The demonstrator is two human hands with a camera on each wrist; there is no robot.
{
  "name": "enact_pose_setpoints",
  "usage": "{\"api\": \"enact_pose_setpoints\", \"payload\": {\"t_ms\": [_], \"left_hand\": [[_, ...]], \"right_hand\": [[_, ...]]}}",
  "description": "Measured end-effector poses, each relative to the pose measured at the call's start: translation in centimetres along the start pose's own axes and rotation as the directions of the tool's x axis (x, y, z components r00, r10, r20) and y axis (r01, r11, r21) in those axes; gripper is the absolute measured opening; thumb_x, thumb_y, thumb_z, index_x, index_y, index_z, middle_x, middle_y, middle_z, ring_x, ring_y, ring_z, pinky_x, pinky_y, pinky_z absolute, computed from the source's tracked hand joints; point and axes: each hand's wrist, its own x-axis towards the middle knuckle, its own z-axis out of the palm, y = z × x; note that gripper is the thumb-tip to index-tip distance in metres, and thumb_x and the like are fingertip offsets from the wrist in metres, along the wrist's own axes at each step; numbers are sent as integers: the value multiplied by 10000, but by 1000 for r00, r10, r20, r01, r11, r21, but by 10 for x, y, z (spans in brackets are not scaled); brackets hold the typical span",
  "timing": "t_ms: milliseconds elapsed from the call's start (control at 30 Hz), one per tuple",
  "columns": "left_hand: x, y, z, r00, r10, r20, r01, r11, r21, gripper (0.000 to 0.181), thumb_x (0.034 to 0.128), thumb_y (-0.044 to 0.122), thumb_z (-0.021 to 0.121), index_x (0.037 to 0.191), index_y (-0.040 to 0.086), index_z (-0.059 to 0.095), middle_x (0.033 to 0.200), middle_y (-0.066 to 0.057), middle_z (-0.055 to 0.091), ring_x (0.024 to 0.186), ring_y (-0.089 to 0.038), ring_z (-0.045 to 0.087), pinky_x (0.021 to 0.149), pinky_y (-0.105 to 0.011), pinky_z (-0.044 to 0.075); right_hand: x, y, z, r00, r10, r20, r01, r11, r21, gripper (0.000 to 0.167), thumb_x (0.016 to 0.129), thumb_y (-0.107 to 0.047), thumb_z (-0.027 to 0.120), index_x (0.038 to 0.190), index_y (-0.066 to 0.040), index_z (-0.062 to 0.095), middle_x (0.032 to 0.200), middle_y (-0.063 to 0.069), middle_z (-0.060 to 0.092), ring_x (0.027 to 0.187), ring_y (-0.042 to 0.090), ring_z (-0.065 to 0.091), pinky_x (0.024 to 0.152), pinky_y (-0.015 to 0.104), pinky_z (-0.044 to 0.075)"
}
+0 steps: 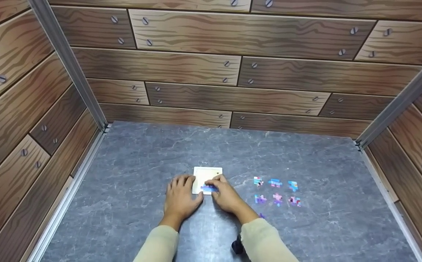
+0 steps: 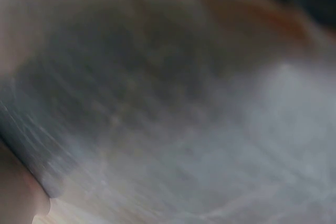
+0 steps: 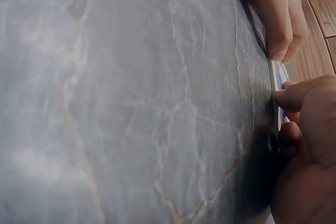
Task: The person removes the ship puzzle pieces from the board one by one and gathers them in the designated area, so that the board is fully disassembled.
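Note:
A small cream puzzle tray (image 1: 200,175) lies on the grey tabletop in the head view. A blue-purple jigsaw piece (image 1: 207,189) sits at its lower edge. My right hand (image 1: 228,196) pinches this piece with curled fingers, hiding part of it. My left hand (image 1: 180,198) rests at the tray's left side, its fingers spread and its thumb by the near edge. From the right wrist, both the left hand (image 3: 278,17) and right hand (image 3: 312,135) appear at the tray's thin rim (image 3: 273,74). The left wrist view is blurred.
Several loose jigsaw pieces lie right of the tray in rows, including a blue one (image 1: 275,182) and a pink one (image 1: 277,198). A purple piece (image 1: 261,216) is partly hidden by the right forearm. Wood-patterned walls (image 1: 181,69) enclose the table.

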Motion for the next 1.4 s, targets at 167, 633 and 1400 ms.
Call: {"api": "enact_pose_setpoints", "payload": {"t_ms": [167,633,1400], "left_hand": [[1,0,-1,1000,2,-3,-2,1000,-5,633,947,605,646,1449,219,644,1488,-50,613,1465,-355,505,1209,-619,392],[1,-1,1,1000,10,-23,-10,1000,-5,621,939,600,656,1433,224,657,1469,-31,630,1428,-334,531,1184,-607,411],[1,0,1,1000,3,-16,-3,1000,1,626,932,605,666,1429,224,659,1472,-37,629,1436,-330,524,1181,-597,411]], "right_hand": [[1,-1,1,1000,7,-28,-6,1000,25,387,962,106,629,1302,-54,720,1235,111,587,1184,266,645,1071,433,546],[2,0,3,998,15,-65,-9,997,81,360,943,60,734,1278,-72,741,1254,107,643,1200,287,677,1074,411,557],[0,5,4,992,24,-124,-16,998,63,444,943,34,749,1379,-46,727,1206,80,665,998,159,618,884,247,518]]}}
